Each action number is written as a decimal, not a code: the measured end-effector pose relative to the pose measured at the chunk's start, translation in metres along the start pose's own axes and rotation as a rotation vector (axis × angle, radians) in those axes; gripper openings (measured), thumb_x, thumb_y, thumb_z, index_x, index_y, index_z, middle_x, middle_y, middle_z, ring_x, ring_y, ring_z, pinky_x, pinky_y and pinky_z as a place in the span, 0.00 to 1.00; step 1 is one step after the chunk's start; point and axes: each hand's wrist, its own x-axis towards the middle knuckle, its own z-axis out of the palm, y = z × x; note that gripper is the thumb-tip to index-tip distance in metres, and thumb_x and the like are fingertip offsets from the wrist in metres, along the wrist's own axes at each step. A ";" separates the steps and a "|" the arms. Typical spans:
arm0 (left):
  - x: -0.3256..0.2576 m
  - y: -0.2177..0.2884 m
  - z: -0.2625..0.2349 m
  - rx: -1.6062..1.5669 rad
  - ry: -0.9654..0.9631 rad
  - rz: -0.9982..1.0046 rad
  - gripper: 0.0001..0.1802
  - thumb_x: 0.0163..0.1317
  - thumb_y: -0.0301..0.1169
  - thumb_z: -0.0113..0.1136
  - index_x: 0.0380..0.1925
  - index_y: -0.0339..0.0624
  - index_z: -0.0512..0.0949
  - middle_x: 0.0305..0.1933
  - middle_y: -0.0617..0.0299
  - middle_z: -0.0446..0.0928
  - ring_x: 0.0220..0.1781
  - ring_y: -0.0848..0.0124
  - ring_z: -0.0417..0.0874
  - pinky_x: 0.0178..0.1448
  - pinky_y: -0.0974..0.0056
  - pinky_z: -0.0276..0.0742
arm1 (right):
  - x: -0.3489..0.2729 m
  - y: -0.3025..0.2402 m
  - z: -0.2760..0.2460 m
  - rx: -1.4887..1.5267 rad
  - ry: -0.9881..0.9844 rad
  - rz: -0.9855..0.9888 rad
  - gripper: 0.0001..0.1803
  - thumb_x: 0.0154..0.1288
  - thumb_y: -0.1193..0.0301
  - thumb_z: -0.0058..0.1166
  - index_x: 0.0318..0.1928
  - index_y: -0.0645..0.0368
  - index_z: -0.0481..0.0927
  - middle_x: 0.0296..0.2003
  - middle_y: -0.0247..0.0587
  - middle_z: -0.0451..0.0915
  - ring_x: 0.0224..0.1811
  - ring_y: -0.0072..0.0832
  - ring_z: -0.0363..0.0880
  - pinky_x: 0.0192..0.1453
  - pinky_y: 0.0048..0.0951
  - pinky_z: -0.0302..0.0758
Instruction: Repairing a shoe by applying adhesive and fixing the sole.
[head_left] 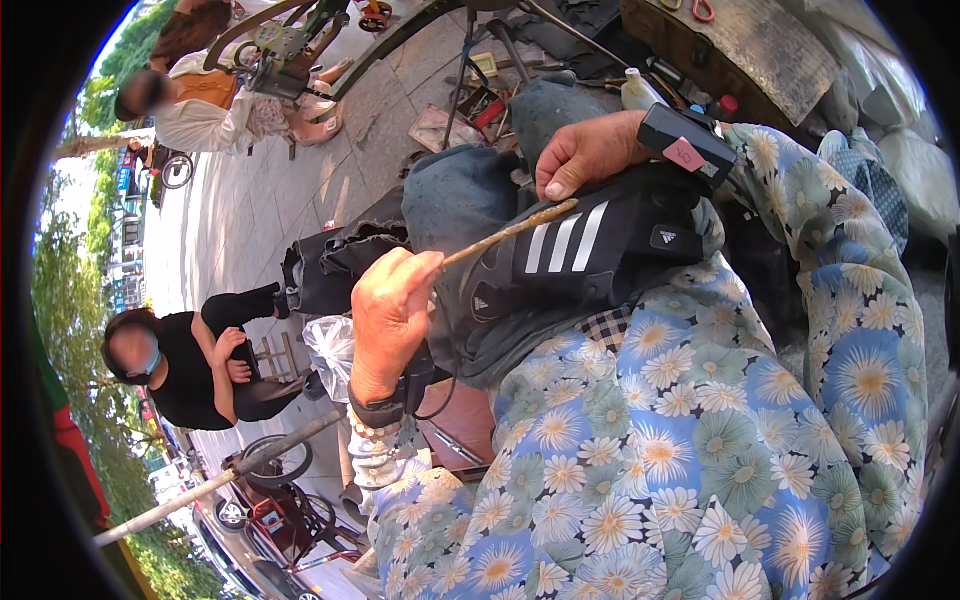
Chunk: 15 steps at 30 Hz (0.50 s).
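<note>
My left hand (395,315) is closed round the end of a thin stick (505,232), which slants up to the right. The far tip of the stick is coated with something yellowish-brown. Under it, on my lap, lies a black shoe-like item (610,245) with three white stripes; its exact kind is hard to make out. At its upper edge my right hand (585,155) is closed, thumb against the curled fingers, close to the stick's tip. What these fingers hold, if anything, is hidden. A floral blue cloth (640,430) covers my body and arms.
Tools and scraps (490,105) lie on the paving beyond my knees, near a white bottle (638,90). A wooden box (735,60) stands at the upper right. Two people sit at the left, one in black (190,365). A machine (285,55) stands at the top; a pole (220,475) crosses the lower left.
</note>
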 end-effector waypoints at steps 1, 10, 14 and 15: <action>-0.001 0.003 -0.001 0.043 0.004 0.000 0.12 0.48 0.18 0.58 0.36 0.37 0.79 0.27 0.53 0.73 0.29 0.55 0.76 0.34 0.61 0.72 | 0.000 -0.001 0.001 -0.018 0.004 -0.002 0.18 0.64 0.60 0.59 0.43 0.64 0.78 0.32 0.29 0.79 0.34 0.15 0.75 0.41 0.20 0.74; 0.000 0.021 -0.002 0.272 0.028 0.030 0.13 0.45 0.19 0.58 0.34 0.38 0.79 0.25 0.55 0.70 0.28 0.57 0.75 0.32 0.59 0.70 | -0.001 -0.002 -0.001 -0.005 0.008 -0.004 0.17 0.64 0.61 0.58 0.43 0.64 0.78 0.32 0.29 0.79 0.34 0.15 0.75 0.41 0.20 0.74; 0.000 0.029 0.005 0.413 0.049 0.089 0.12 0.45 0.21 0.59 0.34 0.40 0.79 0.23 0.58 0.68 0.26 0.59 0.73 0.30 0.59 0.68 | 0.002 0.001 -0.002 0.055 -0.004 -0.005 0.15 0.64 0.64 0.59 0.41 0.65 0.78 0.32 0.30 0.80 0.33 0.16 0.76 0.41 0.21 0.75; 0.003 0.033 0.005 0.418 0.031 0.102 0.15 0.43 0.15 0.58 0.35 0.37 0.79 0.24 0.56 0.70 0.26 0.58 0.74 0.30 0.61 0.70 | 0.002 0.001 -0.002 0.054 -0.004 -0.004 0.15 0.64 0.64 0.59 0.41 0.65 0.78 0.32 0.30 0.80 0.33 0.16 0.76 0.41 0.21 0.75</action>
